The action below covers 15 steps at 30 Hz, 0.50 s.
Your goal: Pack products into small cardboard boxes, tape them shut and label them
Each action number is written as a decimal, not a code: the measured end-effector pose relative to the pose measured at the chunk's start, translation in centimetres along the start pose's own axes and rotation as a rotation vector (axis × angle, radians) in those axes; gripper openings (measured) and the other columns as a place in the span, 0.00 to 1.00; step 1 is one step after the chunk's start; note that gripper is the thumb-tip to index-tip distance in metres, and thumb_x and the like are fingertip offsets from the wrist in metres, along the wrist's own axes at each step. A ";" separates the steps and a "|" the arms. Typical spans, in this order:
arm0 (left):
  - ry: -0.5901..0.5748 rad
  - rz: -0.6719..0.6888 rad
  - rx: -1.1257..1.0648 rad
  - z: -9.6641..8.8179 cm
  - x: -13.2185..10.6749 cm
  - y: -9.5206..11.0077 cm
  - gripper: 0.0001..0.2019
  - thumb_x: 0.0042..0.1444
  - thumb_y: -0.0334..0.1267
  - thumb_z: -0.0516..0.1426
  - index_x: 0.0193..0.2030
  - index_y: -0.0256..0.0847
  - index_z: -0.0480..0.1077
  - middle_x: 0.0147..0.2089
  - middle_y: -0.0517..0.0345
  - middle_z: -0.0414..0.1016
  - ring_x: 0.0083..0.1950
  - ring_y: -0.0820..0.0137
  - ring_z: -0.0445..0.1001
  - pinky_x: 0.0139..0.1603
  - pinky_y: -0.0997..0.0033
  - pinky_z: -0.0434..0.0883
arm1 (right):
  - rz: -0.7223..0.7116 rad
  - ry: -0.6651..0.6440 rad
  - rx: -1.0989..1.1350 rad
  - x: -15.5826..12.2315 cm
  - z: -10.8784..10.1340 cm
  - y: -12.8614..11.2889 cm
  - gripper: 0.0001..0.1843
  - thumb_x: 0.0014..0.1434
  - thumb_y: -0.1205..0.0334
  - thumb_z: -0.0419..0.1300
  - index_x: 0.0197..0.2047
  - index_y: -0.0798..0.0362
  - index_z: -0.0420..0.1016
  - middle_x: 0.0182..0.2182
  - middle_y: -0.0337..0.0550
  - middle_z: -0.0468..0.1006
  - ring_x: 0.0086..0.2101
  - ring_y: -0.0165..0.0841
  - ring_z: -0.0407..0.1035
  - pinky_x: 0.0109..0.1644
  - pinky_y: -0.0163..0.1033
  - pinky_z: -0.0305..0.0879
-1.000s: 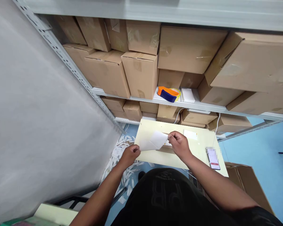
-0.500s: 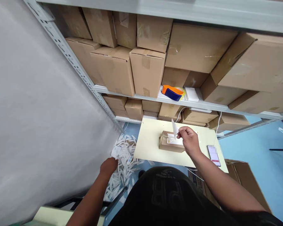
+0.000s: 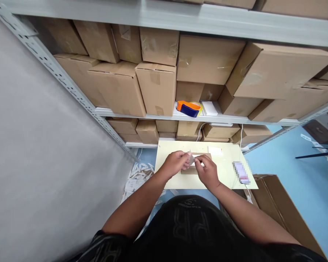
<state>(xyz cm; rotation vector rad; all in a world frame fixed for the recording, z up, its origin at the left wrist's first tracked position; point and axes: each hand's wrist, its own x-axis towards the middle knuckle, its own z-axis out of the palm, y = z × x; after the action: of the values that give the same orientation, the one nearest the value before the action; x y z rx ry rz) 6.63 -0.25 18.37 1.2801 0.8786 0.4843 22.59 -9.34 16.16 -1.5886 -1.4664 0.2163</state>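
Note:
A small whitish label (image 3: 191,159) is pinched between the fingertips of both hands. My left hand (image 3: 177,163) grips it from the left, thumb against fingers. From the right, my right hand (image 3: 208,170) closes its thumb and fingers on the other edge. Right below them lies a small taped cardboard box (image 3: 189,171) on the cream table (image 3: 166,178), mostly covered by my hands. White paper on the box's top shows only in part. Another white label (image 3: 214,150) lies flat on the table behind my right hand.
A phone (image 3: 241,172) lies at the table's right side. On the shelf (image 3: 164,117) ahead sit an orange and blue tape dispenser (image 3: 190,108), a white paper stack (image 3: 209,108) and several cartons. White paper strips (image 3: 135,180) litter the floor at left; a large open carton (image 3: 278,203) stands right.
My left hand has come up from the lower left, over the floor strips, to the label. My right hand has lowered and moved slightly left with it. The view has shifted right.

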 end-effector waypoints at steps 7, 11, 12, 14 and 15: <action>0.041 0.102 0.102 2.6 1.6 0.1 0.09 0.52 0.40 0.61 0.26 0.41 0.67 0.24 0.62 0.72 0.26 0.73 0.72 0.28 0.75 0.68 | -0.154 -0.137 0.020 -1.7 -1.3 0.5 0.06 0.66 0.58 0.58 0.43 0.47 0.77 0.39 0.48 0.79 0.41 0.43 0.71 0.49 0.50 0.68; -0.027 0.131 0.012 2.9 1.4 0.2 0.07 0.51 0.40 0.59 0.33 0.39 0.72 0.29 0.60 0.77 0.31 0.69 0.76 0.34 0.71 0.72 | 0.201 0.100 0.185 -2.2 -2.3 3.4 0.13 0.60 0.50 0.63 0.43 0.48 0.72 0.38 0.45 0.75 0.40 0.40 0.69 0.47 0.47 0.69; -0.056 0.127 -0.015 2.9 1.4 0.1 0.08 0.51 0.40 0.59 0.35 0.38 0.72 0.30 0.59 0.78 0.32 0.68 0.77 0.36 0.69 0.73 | 0.333 0.142 0.263 -2.2 -2.6 4.3 0.15 0.60 0.48 0.63 0.44 0.49 0.71 0.36 0.43 0.74 0.39 0.39 0.69 0.45 0.45 0.69; -0.107 0.112 -0.062 3.0 1.6 -0.3 0.11 0.51 0.41 0.60 0.39 0.37 0.73 0.32 0.57 0.79 0.33 0.67 0.78 0.39 0.66 0.74 | 0.550 0.108 0.452 -2.1 -3.1 6.1 0.18 0.60 0.44 0.62 0.42 0.49 0.71 0.33 0.41 0.74 0.35 0.37 0.69 0.41 0.42 0.68; -0.119 0.102 -0.078 3.1 1.9 -0.6 0.12 0.52 0.42 0.60 0.40 0.37 0.73 0.33 0.56 0.79 0.32 0.66 0.78 0.39 0.65 0.75 | 0.619 0.061 0.537 -2.0 -3.3 6.9 0.18 0.59 0.43 0.62 0.39 0.50 0.71 0.30 0.39 0.74 0.33 0.36 0.68 0.40 0.41 0.67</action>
<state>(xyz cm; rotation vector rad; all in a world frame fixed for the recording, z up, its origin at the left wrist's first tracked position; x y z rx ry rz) 10.12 -0.90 17.32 1.2732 0.6909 0.5124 28.99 -11.71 12.20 -1.5243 -0.7366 0.8334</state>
